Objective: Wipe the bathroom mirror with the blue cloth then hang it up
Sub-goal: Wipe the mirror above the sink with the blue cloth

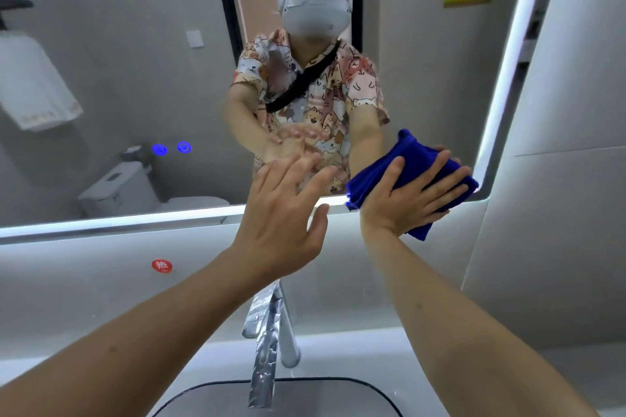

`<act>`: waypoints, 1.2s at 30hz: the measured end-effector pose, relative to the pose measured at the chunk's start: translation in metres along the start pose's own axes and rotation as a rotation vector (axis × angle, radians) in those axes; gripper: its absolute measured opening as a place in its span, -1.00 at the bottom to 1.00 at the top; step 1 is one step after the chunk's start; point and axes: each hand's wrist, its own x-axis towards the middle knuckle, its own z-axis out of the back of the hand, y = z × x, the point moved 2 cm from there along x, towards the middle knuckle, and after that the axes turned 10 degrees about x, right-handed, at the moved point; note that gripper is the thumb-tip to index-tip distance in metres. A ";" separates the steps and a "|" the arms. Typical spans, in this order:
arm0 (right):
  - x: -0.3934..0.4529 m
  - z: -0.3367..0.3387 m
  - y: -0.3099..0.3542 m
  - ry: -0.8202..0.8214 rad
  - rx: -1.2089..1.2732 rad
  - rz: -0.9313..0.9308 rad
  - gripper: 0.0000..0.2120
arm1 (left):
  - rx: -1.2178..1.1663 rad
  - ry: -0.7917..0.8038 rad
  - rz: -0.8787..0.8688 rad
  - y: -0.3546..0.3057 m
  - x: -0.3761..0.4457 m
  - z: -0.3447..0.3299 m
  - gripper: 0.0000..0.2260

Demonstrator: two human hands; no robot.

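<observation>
Pressing with flat, spread fingers, the right hand point(403, 203) holds the folded blue cloth point(406, 176) against the mirror point(135, 77) near its lower right corner; the left hand point(284, 213) is open beside it, above the faucet point(267, 342)

I see even, fairly bright indoor light, mostly from the white LED strip point(508, 71) edging the mirror point(135, 61), glaring along its bottom and right sides. Shadows soft. Strong wide-angle bending at the edges. Reflection looks hazy, reflected towel point(34, 84) soft. Chrome faucet point(267, 342) shows blotchy highlights. Forearms near the lens slightly blurred.
</observation>
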 end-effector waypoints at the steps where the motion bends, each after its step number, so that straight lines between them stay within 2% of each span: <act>1: -0.008 -0.003 0.004 -0.014 0.034 -0.042 -0.32 | -0.002 -0.007 0.001 0.007 -0.003 0.002 -0.57; 4: -0.033 -0.014 0.016 -0.030 0.123 -0.140 -0.30 | -0.005 -0.021 0.014 0.031 -0.012 0.008 -0.58; 11: -0.102 -0.039 0.047 -0.026 0.197 -0.219 -0.25 | -0.024 -0.036 0.036 0.085 -0.040 0.019 -0.58; 22: -0.226 -0.071 0.104 0.105 0.225 -0.239 -0.31 | -0.045 -0.033 0.103 0.180 -0.090 0.041 -0.57; 26: -0.253 -0.083 0.125 0.109 0.244 -0.260 -0.25 | -0.037 -0.062 0.133 0.215 -0.104 0.049 -0.57; 30: -0.279 -0.091 0.141 0.126 0.252 -0.285 -0.30 | -0.031 -0.082 0.150 0.243 -0.118 0.055 -0.57; 36: -0.323 -0.094 0.156 0.250 0.196 -0.256 -0.32 | -0.033 -0.053 0.186 0.271 -0.139 0.060 -0.56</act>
